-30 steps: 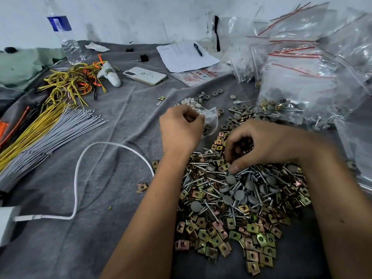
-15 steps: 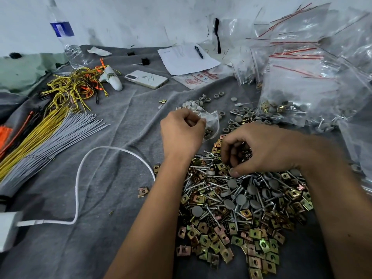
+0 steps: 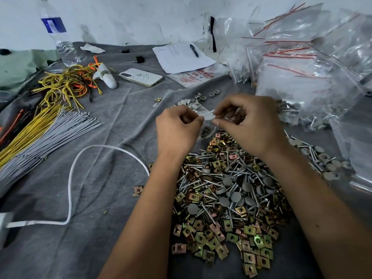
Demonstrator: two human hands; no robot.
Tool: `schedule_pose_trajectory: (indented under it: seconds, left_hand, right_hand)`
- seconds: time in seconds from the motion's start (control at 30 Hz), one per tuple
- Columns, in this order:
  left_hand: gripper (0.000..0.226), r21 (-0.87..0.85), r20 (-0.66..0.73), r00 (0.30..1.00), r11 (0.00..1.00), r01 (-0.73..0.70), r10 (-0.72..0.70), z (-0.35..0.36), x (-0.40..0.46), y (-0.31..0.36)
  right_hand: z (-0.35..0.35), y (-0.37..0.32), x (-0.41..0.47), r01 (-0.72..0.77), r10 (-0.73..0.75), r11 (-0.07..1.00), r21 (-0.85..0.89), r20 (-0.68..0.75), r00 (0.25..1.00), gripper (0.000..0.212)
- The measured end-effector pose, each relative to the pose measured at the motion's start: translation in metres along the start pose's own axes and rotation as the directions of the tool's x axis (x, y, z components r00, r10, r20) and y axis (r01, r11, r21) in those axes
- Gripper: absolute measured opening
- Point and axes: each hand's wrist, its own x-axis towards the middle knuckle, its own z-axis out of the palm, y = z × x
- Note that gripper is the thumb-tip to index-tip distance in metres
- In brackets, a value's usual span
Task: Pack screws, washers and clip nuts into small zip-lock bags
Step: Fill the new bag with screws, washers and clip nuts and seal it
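Grey cloth (image 3: 104, 121): right hand (image 3: 255, 125) left pile (image 3: 227, 198), now both w/ left hand (image 3: 177, 129) pinching small bag (image 3: 205, 115).

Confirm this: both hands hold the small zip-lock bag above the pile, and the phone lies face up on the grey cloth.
Not quite. In the head view the phone lies face down, its camera side up. The rest holds: left hand and right hand pinch the small zip-lock bag above the pile.

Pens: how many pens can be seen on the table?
1. A single black pen lies on the white paper sheet at the far side of the table, behind the phone. More may be hidden under the bags.
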Motion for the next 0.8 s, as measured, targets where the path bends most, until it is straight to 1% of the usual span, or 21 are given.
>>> schedule_pose_trajectory:
  seconds: [0.07, 0.13, 0.2, 0.27, 0.33, 0.4, 0.5, 0.57, 0.6, 0.7, 0.73, 0.77, 0.8]
  left_hand:
    - [0.02, -0.011, 0.006, 1.0, 1.0, -0.013, 0.013, 0.0, -0.001, 0.001]
    - [0.017, -0.018, -0.004, 1.0, 1.0, -0.011, 0.011, 0.0, -0.001, -0.001]
    - [0.016, -0.023, -0.017, 1.0, 1.0, 0.005, -0.005, 0.001, 0.0, -0.003]
    - [0.015, -0.013, -0.018, 1.0, 1.0, 0.015, -0.015, 0.002, 0.001, -0.004]
    - [0.017, 0.008, -0.014, 1.0, 1.0, 0.021, -0.021, 0.004, 0.001, -0.006]
    - [0.018, 0.017, -0.022, 0.999, 0.999, 0.027, -0.027, 0.005, 0.002, -0.007]
    - [0.02, 0.02, -0.043, 0.998, 0.999, 0.037, -0.036, 0.005, 0.003, -0.008]
    - [0.021, 0.017, -0.05, 0.998, 0.999, 0.042, -0.041, 0.005, 0.003, -0.008]
    - [0.021, 0.016, -0.052, 0.998, 0.999, 0.045, -0.044, 0.005, 0.003, -0.008]
    - [0.019, 0.016, -0.054, 0.998, 0.999, 0.046, -0.045, 0.005, 0.002, -0.008]
    - [0.018, 0.016, -0.053, 0.998, 0.999, 0.047, -0.046, 0.005, 0.002, -0.008]
    - [0.016, 0.017, -0.049, 0.998, 0.999, 0.048, -0.047, 0.005, 0.002, -0.008]
    - [0.014, 0.019, -0.046, 0.998, 0.999, 0.045, -0.044, 0.004, 0.002, -0.008]
  right_hand:
    - [0.007, -0.002, 0.0, 0.064, -0.064, 0.995, -0.075, 0.001, 0.998, 0.016]
    - [0.01, -0.001, 0.001, 0.082, -0.084, 0.991, -0.108, -0.012, 0.996, 0.015]
    - [0.007, 0.001, 0.002, 0.09, -0.093, 0.992, -0.09, -0.027, 0.995, 0.014]
    - [0.002, 0.003, 0.002, 0.12, -0.119, 0.991, -0.053, 0.023, 0.993, 0.014]
    - [-0.002, 0.004, 0.002, 0.15, -0.148, 0.989, 0.001, 0.161, 0.976, 0.013]
    - [-0.003, 0.002, 0.001, 0.136, -0.141, 0.99, 0.041, 0.348, 0.927, 0.016]
    - [0.0, 0.002, -0.002, 0.085, -0.075, 0.996, 0.011, 0.587, 0.806, 0.022]
    - [0.002, 0.003, -0.003, 0.048, -0.026, 0.999, -0.013, 0.683, 0.73, 0.023]
    - [0.002, 0.002, -0.003, 0.039, -0.022, 0.999, -0.007, 0.705, 0.709, 0.022]
    - [0.003, -0.001, -0.004, 0.055, -0.052, 0.998, 0.02, 0.728, 0.683, 0.017]
    - [0.003, -0.003, -0.003, 0.054, -0.065, 0.998, 0.038, 0.72, 0.691, 0.015]
    - [0.002, -0.004, -0.003, 0.052, -0.08, 0.997, 0.062, 0.686, 0.723, 0.014]
    - [0.002, -0.004, -0.002, 0.048, -0.093, 0.995, 0.088, 0.621, 0.778, 0.014]
